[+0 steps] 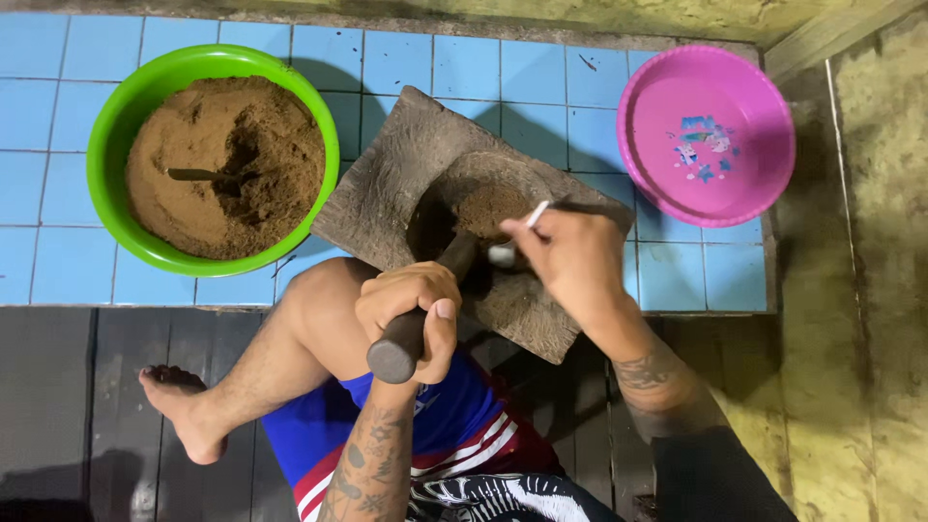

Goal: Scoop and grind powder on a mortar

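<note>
A rough stone mortar [387,188] lies on the blue tiles in front of me, with brown powder [488,205] in its round hollow. My left hand [411,309] grips a dark pestle [416,319] whose far end rests at the hollow's near edge. My right hand [575,261] holds a white spoon [517,237] over the hollow, its bowl just beside the powder.
A green bowl [111,145] heaped with brown powder stands at the left, a spoon handle [198,176] stuck in it. A pink basin [706,135] sits at the right. My bent leg [261,362] rests on dark floor planks below the tiles.
</note>
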